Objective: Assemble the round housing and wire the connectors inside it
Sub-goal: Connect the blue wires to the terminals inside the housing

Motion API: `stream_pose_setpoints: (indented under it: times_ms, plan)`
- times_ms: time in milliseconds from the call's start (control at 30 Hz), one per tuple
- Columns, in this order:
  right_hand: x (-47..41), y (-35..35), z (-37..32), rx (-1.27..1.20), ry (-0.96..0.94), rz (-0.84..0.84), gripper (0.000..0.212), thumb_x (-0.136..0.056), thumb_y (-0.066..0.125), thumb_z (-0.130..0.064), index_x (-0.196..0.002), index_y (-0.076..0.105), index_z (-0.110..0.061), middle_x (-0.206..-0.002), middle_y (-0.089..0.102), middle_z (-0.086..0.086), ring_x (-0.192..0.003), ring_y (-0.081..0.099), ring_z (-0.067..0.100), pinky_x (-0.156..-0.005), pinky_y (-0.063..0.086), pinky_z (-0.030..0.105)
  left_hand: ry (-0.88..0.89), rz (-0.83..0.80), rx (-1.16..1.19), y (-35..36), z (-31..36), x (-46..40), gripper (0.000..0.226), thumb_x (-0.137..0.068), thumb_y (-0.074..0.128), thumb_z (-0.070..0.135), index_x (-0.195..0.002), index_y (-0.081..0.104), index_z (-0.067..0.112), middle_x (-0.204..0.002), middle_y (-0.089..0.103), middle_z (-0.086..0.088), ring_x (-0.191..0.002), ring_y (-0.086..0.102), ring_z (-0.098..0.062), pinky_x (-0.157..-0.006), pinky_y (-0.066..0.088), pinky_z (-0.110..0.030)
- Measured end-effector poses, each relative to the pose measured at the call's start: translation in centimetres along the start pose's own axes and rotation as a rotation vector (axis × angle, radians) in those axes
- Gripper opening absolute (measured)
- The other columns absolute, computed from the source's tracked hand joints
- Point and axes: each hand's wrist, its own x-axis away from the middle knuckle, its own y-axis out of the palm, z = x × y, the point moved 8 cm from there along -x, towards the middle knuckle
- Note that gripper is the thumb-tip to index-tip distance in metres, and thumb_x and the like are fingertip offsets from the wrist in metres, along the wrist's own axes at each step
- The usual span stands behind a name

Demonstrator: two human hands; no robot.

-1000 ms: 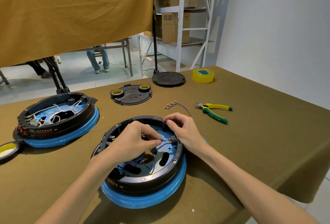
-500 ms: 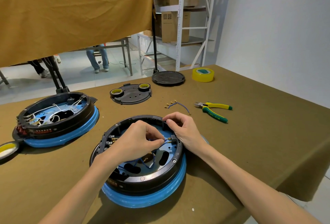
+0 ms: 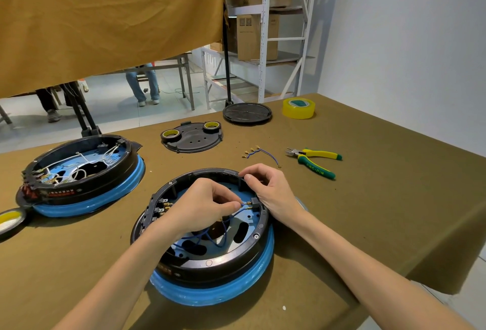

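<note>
Head cam has us looking straight down on the round housing (image 3: 210,264), the black ring with the blue band round its base, sitting on the counter (image 3: 368,211) right in front of us, close to the near edge. Inside it our left hand (image 3: 202,206) pinches the end of a blue wire (image 3: 231,215) between thumb and fingertips, the brass terminal held right at a small black connector (image 3: 254,203) on the inner wall on the right side. We can't tell if the terminal is actually seated or just touching. The rest of that wire loops down over the blue floor of the housing. Our right hand (image 3: 273,193) sits on the rim just beside the connector, fingers curled, with the thumb and forefinger pinched together at the rim's top edge; what they have hold of is too small to make out.

Further out, a loose blue wire bundle (image 3: 259,153) with brass ends lies just beyond the housing, and yellow-and-green cutters (image 3: 315,160) lie to its right. A second housing (image 3: 84,172), with white wires in it, sits to the left. Behind are a flat black cover plate (image 3: 194,139) with two small tape rolls on it, a round black lid (image 3: 247,114) and a yellow tape roll (image 3: 298,108). Another roll of tape (image 3: 10,220) peeks in at the far left edge.
</note>
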Motion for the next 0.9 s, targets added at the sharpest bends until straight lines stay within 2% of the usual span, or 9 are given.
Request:
stream_pose_setpoints:
  times_ms: [100,267,367,467,600,767,900]
  plan:
    - [0.0,0.0,0.1,-0.003,0.001,-0.001,0.017,-0.101,0.059,-0.007,-0.104,0.073,-0.017,-0.099,0.072,-0.005,-0.095,0.066,0.005,-0.085,0.051,0.017,-0.06,-0.012,0.041,0.1,-0.4,-0.1,0.01,-0.093,0.075,0.027,-0.086,0.082,0.028,-0.076,0.077,0.006,-0.064,0.064,0.0,-0.06,0.051,-0.011]
    - [-0.1,0.0,0.3,0.002,0.001,0.007,0.017,-0.101,0.059,-0.008,-0.103,0.073,-0.017,-0.099,0.073,-0.004,-0.095,0.066,0.007,-0.086,0.051,0.019,-0.124,-0.022,0.109,0.2,-0.9,-0.1,0.01,-0.092,0.076,0.027,-0.084,0.083,0.029,-0.08,0.078,0.009,-0.078,0.07,-0.003,-0.061,0.051,-0.008]
    - [-0.1,0.0,0.3,0.004,0.002,0.01,0.017,-0.101,0.059,-0.007,-0.103,0.073,-0.016,-0.099,0.073,-0.003,-0.096,0.066,0.009,-0.087,0.051,0.02,-0.139,-0.023,0.12,0.3,-0.9,-0.1,0.01,-0.091,0.077,0.027,-0.083,0.083,0.029,-0.081,0.078,0.008,-0.081,0.072,-0.008,-0.068,0.055,-0.013]
    - [0.0,0.1,0.1,0.002,0.001,0.013,0.017,-0.101,0.059,-0.006,-0.103,0.073,-0.015,-0.098,0.072,-0.003,-0.096,0.066,0.009,-0.087,0.051,0.02,-0.126,-0.009,0.101,0.4,-0.7,-0.1,0.009,-0.09,0.078,0.028,-0.083,0.083,0.029,-0.079,0.078,0.008,-0.074,0.07,-0.004,-0.068,0.055,-0.017]
    - [0.0,0.0,0.0,0.01,0.005,0.011,0.017,-0.101,0.059,-0.006,-0.104,0.073,-0.014,-0.099,0.072,-0.002,-0.097,0.066,0.01,-0.087,0.052,0.021,-0.088,0.01,0.099,0.5,-0.4,0.1,0.007,-0.09,0.078,0.028,-0.085,0.083,0.028,-0.079,0.078,0.011,-0.076,0.071,-0.003,-0.072,0.053,-0.02]
    - [0.2,-0.1,-0.4,0.024,-0.002,0.004,0.017,-0.102,0.058,-0.006,-0.105,0.073,-0.014,-0.098,0.071,-0.005,-0.097,0.066,0.006,-0.086,0.051,0.017,0.027,0.072,0.028,0.3,0.7,0.4,0.004,-0.089,0.079,0.025,-0.086,0.083,0.024,-0.075,0.077,0.013,-0.07,0.07,-0.002,-0.062,0.05,-0.012]
    - [0.2,-0.1,-0.5,0.024,0.008,0.004,0.017,-0.102,0.058,-0.006,-0.105,0.073,-0.013,-0.099,0.071,-0.004,-0.098,0.066,0.008,-0.088,0.051,0.019,0.063,0.061,0.023,0.0,1.0,0.6,0.004,-0.088,0.08,0.025,-0.09,0.083,0.025,-0.076,0.077,0.013,-0.071,0.07,-0.002,-0.064,0.05,-0.012]
